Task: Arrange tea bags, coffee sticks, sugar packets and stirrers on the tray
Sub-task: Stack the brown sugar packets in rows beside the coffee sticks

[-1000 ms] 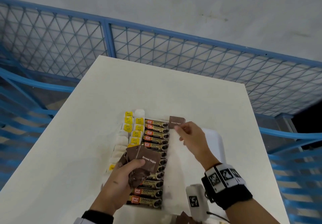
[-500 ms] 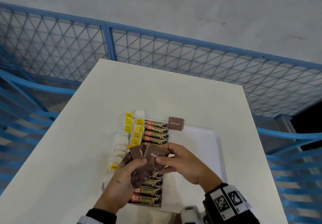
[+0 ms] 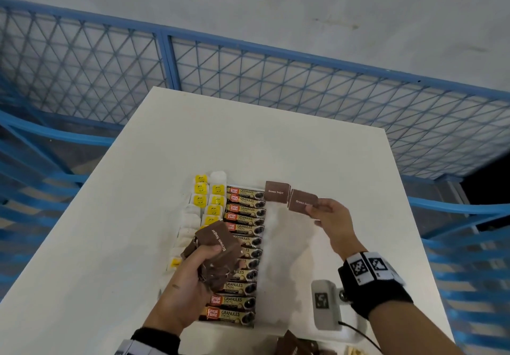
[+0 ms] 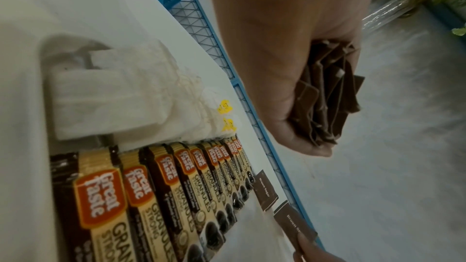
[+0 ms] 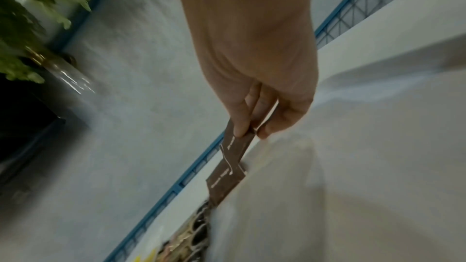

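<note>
A white tray (image 3: 300, 247) lies on the table with tea bags (image 3: 204, 202) in its left columns and a column of coffee sticks (image 3: 242, 247) beside them. One brown sugar packet (image 3: 276, 191) lies at the tray's far edge. My right hand (image 3: 328, 214) pinches a second brown sugar packet (image 3: 302, 201) just right of the first, low over the tray. My left hand (image 3: 190, 280) grips a bundle of brown sugar packets (image 3: 218, 255) above the coffee sticks. The left wrist view shows that bundle (image 4: 325, 103) in my fist. The pinched packet (image 5: 234, 146) hangs from my right fingertips.
More brown packets (image 3: 298, 345) lie at the near table edge. A white table (image 3: 248, 139) carries the tray, with blue mesh fencing (image 3: 248, 78) behind and beside it. A potted plant (image 5: 30, 27) stands on the floor.
My right hand came back to the bundle in my left hand, took one sugar packet and carried it out beside the packet lying at the tray's far edge.
</note>
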The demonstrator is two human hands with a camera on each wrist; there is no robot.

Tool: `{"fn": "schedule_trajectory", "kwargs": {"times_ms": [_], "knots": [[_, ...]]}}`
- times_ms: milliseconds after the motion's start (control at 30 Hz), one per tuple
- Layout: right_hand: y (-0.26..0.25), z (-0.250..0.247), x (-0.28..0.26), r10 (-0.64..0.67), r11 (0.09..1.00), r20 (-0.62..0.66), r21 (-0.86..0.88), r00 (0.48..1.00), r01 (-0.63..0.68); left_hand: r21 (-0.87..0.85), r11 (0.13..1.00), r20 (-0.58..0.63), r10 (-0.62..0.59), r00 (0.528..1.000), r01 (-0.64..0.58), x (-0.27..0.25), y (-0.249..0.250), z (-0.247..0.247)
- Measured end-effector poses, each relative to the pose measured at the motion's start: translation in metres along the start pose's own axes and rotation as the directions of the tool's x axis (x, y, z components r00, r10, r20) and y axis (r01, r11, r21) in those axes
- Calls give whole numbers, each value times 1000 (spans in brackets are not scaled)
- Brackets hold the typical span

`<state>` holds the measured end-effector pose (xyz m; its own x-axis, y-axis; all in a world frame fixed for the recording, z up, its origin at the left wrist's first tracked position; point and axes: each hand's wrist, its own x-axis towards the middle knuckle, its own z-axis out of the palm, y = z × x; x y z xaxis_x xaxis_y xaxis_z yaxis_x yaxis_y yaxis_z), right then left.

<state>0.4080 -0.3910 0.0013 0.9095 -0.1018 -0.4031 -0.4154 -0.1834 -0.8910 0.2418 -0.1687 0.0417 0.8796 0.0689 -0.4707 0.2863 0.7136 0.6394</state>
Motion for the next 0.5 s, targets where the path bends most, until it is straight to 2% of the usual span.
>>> {"fn": "schedule_trajectory", "kwargs": {"times_ms": [67,267,400,500], "knots": [[4,-1,12,-15,997,-72,-79,997,9,9,1000,2,6,1000,-6,0,1,-1],[10,4,30,-84,975,-146,-218,986,51,51,999,-16,9,1000,-8,2,2,-5],[7,8,31,-156,939,-146,-328,977,101,97,995,-24,11,1000,-8,2,0,-8],[6,12,35,-196,930,-140,-340,971,138,116,993,-21,12,1000,-9,2,-1,-7]]}}
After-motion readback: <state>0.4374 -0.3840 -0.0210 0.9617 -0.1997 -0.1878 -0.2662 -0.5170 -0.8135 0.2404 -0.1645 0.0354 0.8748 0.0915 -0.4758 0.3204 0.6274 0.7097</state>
